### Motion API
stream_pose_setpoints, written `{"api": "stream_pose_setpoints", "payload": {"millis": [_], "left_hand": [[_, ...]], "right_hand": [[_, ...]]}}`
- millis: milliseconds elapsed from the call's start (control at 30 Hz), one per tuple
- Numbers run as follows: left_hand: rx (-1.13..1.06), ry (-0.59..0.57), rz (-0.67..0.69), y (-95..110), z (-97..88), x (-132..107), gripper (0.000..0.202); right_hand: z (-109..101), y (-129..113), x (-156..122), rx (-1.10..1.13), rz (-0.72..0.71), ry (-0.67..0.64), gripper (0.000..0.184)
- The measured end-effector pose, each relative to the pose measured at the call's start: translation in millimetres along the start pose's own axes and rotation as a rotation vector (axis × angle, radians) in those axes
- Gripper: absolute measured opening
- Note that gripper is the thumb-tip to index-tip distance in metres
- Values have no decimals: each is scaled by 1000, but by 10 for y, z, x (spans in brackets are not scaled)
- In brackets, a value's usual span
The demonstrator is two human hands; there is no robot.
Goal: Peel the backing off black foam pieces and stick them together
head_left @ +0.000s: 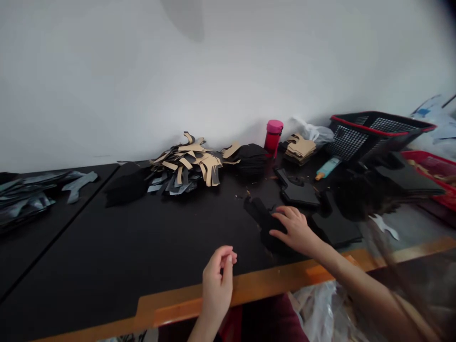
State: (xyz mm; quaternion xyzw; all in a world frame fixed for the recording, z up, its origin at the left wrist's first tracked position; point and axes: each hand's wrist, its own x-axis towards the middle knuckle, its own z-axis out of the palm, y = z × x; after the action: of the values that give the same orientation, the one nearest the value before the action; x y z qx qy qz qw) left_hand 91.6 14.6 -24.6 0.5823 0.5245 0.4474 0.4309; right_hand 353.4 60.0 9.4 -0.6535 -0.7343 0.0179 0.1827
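Observation:
My right hand [294, 231] lies with spread fingers on a soft black cut piece [265, 223] near the table's front edge. A flat black stack [335, 227] sits just right of that hand, and a notched black piece [297, 190] lies beyond it. My left hand [218, 280] rises over the wooden front edge [249, 290] of the black table [89, 247], its fingers curled to the thumb. Nothing shows between them, though a very small item could be hidden there.
Loose tan and black cut shapes [188, 164] and a black pile [251, 159] lie along the wall. Farther right are a red bottle [273, 137], a black mesh basket [374, 133] and a red tray [431, 166]. Grey cut pieces [24, 199] lie left.

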Motion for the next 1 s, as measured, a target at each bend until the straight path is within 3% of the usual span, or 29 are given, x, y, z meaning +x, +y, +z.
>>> {"api": "stream_pose_setpoints", "payload": {"millis": [100, 233, 367, 500, 633, 733, 800, 867, 1000], "left_hand": [[-34, -6, 8, 18, -5, -7, 21], [-55, 8, 23, 40, 0, -18, 20], [-44, 15, 20, 53, 2, -25, 21], [-37, -22, 65, 46, 2, -33, 20], [-66, -37, 94, 101, 42, -39, 23], [-173, -77, 41, 168, 75, 0, 41], [-173, -47, -7, 174, 52, 58, 51], [-55, 31, 6, 125, -25, 125, 46], [235, 209, 207, -84, -267, 204, 25]], "right_hand": [[103, -63, -48, -5, 35, -16, 33], [67, -63, 42, 1, 112, -74, 27], [24, -141, 54, -59, 62, -24, 36], [-49, -200, 38, -44, -15, 52, 30], [-309, -339, 224, 263, -15, -129, 22], [-387, -635, 376, 473, -32, -299, 22], [-274, -880, 426, 515, -85, -354, 20], [-68, -1090, 478, 428, -151, -389, 18], [255, -1259, 899, 250, -146, -244, 18]]}}
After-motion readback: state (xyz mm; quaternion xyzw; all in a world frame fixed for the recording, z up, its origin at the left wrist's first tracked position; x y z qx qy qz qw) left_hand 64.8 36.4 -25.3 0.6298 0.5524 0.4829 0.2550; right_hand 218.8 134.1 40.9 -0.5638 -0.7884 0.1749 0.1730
